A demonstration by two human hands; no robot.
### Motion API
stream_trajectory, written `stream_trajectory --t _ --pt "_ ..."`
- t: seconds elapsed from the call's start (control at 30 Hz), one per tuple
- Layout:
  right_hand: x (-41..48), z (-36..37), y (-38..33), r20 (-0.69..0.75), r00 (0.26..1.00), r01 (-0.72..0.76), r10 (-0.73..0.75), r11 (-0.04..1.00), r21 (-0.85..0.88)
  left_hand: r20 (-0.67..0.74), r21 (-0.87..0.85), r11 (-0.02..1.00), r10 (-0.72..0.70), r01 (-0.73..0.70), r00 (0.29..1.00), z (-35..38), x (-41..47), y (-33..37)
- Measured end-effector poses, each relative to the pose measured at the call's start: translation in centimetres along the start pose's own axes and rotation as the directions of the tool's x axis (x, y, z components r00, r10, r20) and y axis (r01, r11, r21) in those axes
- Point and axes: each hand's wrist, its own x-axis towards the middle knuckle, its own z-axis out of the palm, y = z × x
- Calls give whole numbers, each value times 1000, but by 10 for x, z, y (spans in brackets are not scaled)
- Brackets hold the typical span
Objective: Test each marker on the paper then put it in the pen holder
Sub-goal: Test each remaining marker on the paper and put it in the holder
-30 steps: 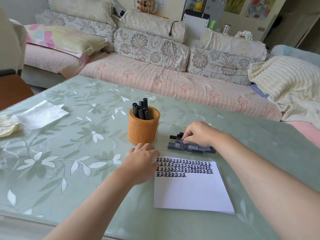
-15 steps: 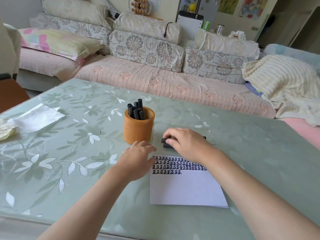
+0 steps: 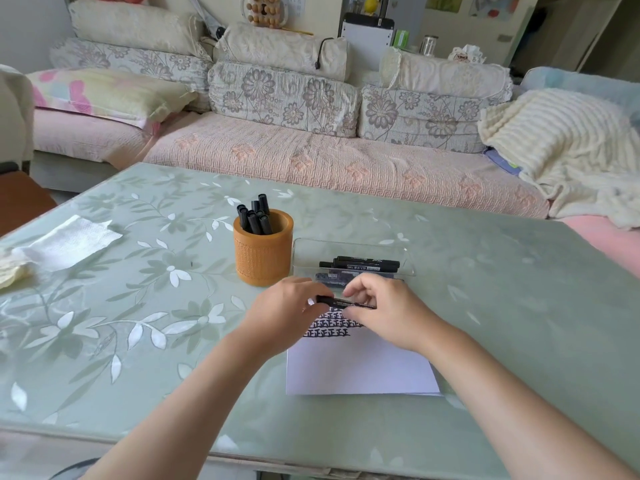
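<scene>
– While both hands sit over the top of the paper (image 3: 360, 368), where is the marker (image 3: 343, 303) itself?

– Just below the centre of the frame, lying level between them, above the rows of black test marks (image 3: 327, 327). The left hand (image 3: 287, 313) pinches its left end, and the right hand (image 3: 384, 310) has its fingers curled round the barrel. I'd guess the cap is about to come off, though I can't make out a seam.

– So how far along is the job?

– Past halfway, I'd judge. Six or so capped markers (image 3: 254, 218) stand in the orange pen holder (image 3: 263, 254), just left of centre, and the paper carries several lines of marks.

– And what's left?

– This one needs testing and dropping in. Behind the hands, the clear tray (image 3: 311, 252) holds a few more, at least three. They lie too close together to count exactly.

– Anything else on the table (image 3: 138, 306)?

– A tissue (image 3: 69, 242) near the left edge, well apart.
</scene>
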Motion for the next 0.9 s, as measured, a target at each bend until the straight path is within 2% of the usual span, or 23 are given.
stream_trajectory --t 0.1,0.17,0.27,0.4,0.53,0.6,0.7,0.8,0.9 --pt "1 -8 11 -24 999 -29 29 999 -26 -31 17 1000 -24 24 999 -4 5 -4" --pt "2 -12 17 -64 997 -52 54 998 21 -48 23 999 -39 40 998 -6 6 -7" --pt "2 -16 16 -84 989 -95 121 960 262 -47 28 998 -50 51 998 -4 6 -10" --pt "3 -18 14 -92 986 -51 138 780 623 13 12 1000 -11 11 1000 6 7 0" --pt "4 -12 10 -50 992 -45 119 684 728 108 8 998 68 -70 992 22 8 19" --pt "5 -11 12 -80 992 -24 102 750 661 83 56 996 64 -69 994 25 10 26" --pt "7 -14 25 -122 992 20 23 939 343 -73 43 999 -20 23 997 21 20 25" --pt "4 -17 37 -83 996 1 11 989 145 -207 -23 999 -49 45 977 17 28 19" --pt "-1 -20 37 18 1000 -24 23 1000 19 -163 -18 998 58 -62 985 17 26 20"
